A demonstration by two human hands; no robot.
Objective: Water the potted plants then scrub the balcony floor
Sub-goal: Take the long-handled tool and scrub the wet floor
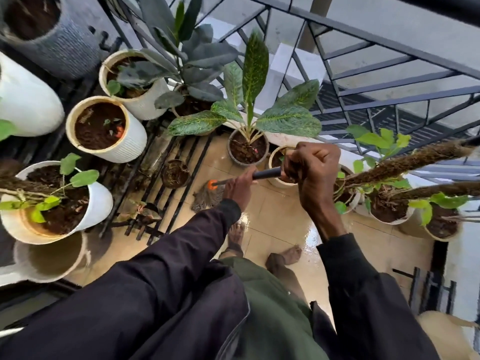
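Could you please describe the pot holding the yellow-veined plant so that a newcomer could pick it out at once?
Start at the black metal balcony railing; at its foot, on the wet beige tiled floor just beyond the black mop handle, stands a small round dark grey pot. Unlike the white ribbed pots to its left, it carries broad green leaves veined with yellow.

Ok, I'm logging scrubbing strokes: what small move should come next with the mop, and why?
Probably pull the mop head back toward the feet. The left hand and right hand grip the handle, the head lies beside the black rack, and wet floor stretches between it and the feet.
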